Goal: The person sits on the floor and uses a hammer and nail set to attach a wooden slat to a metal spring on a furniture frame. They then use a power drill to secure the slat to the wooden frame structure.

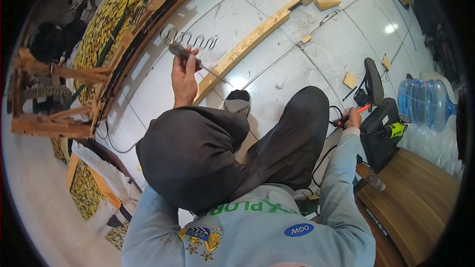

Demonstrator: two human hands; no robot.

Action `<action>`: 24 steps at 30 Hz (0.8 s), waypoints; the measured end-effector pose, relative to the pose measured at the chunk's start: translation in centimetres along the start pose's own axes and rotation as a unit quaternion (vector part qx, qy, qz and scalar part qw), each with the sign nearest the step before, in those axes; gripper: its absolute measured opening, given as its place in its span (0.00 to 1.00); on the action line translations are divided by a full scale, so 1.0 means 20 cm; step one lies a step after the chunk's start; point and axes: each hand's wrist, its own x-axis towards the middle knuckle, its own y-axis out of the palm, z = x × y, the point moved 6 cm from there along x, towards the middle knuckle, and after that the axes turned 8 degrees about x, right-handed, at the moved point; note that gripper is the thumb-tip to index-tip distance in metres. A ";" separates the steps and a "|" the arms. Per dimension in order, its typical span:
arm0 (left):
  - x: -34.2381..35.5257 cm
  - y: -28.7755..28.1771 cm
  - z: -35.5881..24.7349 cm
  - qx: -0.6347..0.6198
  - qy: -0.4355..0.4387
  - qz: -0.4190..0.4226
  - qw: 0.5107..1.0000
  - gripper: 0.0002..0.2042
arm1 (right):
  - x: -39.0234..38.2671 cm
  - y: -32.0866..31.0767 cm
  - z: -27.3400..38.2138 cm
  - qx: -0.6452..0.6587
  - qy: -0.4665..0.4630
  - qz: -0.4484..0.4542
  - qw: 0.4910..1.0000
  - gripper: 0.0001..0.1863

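Note:
My left hand (184, 80) is closed around the dark grey handle of a screwdriver (213, 74), whose long thin shaft points down to the right over a wooden beam. Just beyond this hand, a zigzag wire spring (190, 38) shows above the tiles. Out to the right, my right hand (352, 119) is closed on an orange-handled tool (364, 108). A black part with a small red spot (338, 123) sticks out on the hand's other side; whether it belongs to the same tool, I cannot tell.
The wooden beam (247, 49) lies across the tiles, with small wood offcuts (327, 3) nearby. A wooden furniture frame (59, 71) stands at left. To the right are a sandal (373, 81), a lime-green power tool (394, 129), a blue water jug (420, 101) and a brown wooden panel (410, 202).

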 end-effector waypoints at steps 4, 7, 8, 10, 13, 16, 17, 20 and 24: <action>0.01 -0.03 -0.18 -0.005 0.077 -0.009 0.997 0.16 | -0.14 0.11 0.01 0.216 0.054 0.075 0.972 0.08; 0.09 0.02 -0.17 -0.004 0.080 0.000 0.997 0.16 | -0.39 0.13 0.08 0.232 -0.046 0.046 0.970 0.08; 0.11 0.02 -0.20 0.003 0.080 0.000 0.997 0.16 | -0.48 0.17 0.12 0.214 -0.115 0.052 0.969 0.09; 0.15 0.03 -0.18 0.001 0.082 0.010 0.997 0.16 | -0.62 0.21 0.22 0.194 -0.211 0.089 0.954 0.10; 0.17 0.07 -0.10 -0.021 0.070 0.050 0.996 0.15 | -0.74 0.22 0.39 0.054 -0.363 0.098 0.925 0.11; 0.21 0.12 -0.04 0.012 0.061 0.073 0.995 0.16 | -0.92 0.29 0.58 -0.038 -0.428 0.128 0.894 0.13; 0.22 0.13 -0.02 0.021 0.058 0.081 0.995 0.16 | -0.99 0.34 0.63 -0.063 -0.446 0.145 0.881 0.13; 0.26 0.15 0.00 0.021 0.054 0.085 0.995 0.16 | -1.28 0.54 0.77 -0.058 -0.421 0.191 0.885 0.12; 0.30 0.18 0.00 0.055 0.070 0.076 0.993 0.16 | -1.56 0.74 0.82 -0.007 -0.370 0.257 0.893 0.12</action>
